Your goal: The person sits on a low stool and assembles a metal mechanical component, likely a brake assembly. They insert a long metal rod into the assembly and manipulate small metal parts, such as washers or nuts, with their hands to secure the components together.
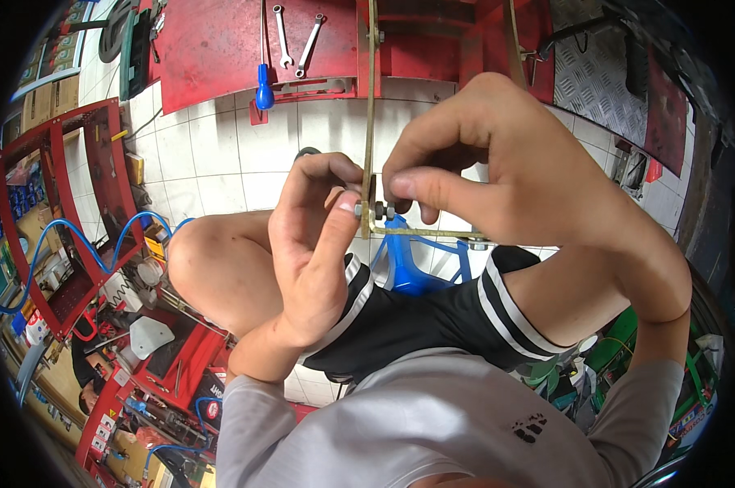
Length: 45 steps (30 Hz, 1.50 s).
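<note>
From here I see the bolt (358,210) out in front of the worktop (213,61), well clear of its near edge and above the tiled floor (213,146). It sits sideways at the low corner where a long bar (371,106) meets a crosspiece (432,233). The left hand (310,232) has a closed grip there: the thumb presses the bolt's head and the fingers curl in beside the bar, presumably so the bolt neither backs out nor spins. The right hand (510,167) comes in from the other side, its grip nearly closed, thumb and forefinger together just above the nut (389,211); whether they actually pinch it I cannot tell. Working from opposite sides probably keeps both ends within reach, and bare fingertips suit such small hardware.

On the worktop, the screwdriver (263,81) lies with its blue handle jutting past the near edge, easy to grab, I'd say. Two wrenches, one (282,37) next to the other (310,46), rest to its right, likely set there to be handy.

The bolt is short, grey metal with a dull shine on its head; the nut end looks darker. The bar is thin, seen edge-on, a yellowish olive, and the crosspiece has the same colour, slightly speckled, with a pale patch at the corner.
</note>
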Motion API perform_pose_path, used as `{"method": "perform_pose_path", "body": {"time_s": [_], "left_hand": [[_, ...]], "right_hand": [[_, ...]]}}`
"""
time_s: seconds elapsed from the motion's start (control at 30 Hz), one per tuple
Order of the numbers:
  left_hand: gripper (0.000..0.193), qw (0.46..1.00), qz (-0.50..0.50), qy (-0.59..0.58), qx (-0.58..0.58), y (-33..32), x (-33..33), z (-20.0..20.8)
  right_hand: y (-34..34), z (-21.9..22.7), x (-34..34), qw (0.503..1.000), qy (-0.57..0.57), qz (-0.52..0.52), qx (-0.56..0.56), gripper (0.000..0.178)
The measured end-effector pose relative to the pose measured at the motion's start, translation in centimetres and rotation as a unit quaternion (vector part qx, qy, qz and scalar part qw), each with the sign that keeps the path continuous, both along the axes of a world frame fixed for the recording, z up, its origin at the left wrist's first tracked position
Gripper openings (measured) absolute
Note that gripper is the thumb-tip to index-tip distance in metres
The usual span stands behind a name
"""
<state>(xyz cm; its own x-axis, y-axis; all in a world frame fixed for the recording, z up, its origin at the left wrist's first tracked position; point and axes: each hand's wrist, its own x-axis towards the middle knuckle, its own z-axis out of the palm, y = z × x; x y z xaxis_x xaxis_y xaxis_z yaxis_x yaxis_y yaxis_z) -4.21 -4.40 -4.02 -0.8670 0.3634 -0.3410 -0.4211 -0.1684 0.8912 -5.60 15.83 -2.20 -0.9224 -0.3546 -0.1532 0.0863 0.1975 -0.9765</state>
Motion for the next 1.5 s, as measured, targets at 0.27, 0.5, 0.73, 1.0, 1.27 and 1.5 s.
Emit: {"method": "perform_pose_path", "body": {"time_s": [0.27,0.5,0.73,1.0,1.27,1.5], "left_hand": [[0.018,1.0,0.002,-0.025,0.007,0.0,0.0,0.2],[0.018,1.0,0.006,-0.014,0.014,0.1,0.0,0.1],[0.018,1.0,0.0,-0.005,0.023,0.1,0.0,0.0],[0.019,1.0,-0.004,0.019,0.01,0.0,0.0,-0.1],[0.019,1.0,0.009,-0.022,0.009,0.2,0.1,0.3],[0.02,0.999,0.019,-0.021,0.016,0.4,0.2,0.6]], "right_hand": [[0.0,-0.5,0.2,0.999,0.042,0.005,-0.004,0.01],[0.0,0.1,-0.2,0.996,0.045,0.055,0.052,0.01],[-0.1,0.0,0.7,0.999,0.036,-0.032,0.023,0.012],[0.8,1.4,-0.1,0.997,-0.078,0.021,-0.015,0.022],[0.5,1.2,-0.6,0.995,-0.04,0.086,0.034,0.056],[0.8,1.4,-0.5,0.988,-0.135,0.07,0.03,0.044]]}}
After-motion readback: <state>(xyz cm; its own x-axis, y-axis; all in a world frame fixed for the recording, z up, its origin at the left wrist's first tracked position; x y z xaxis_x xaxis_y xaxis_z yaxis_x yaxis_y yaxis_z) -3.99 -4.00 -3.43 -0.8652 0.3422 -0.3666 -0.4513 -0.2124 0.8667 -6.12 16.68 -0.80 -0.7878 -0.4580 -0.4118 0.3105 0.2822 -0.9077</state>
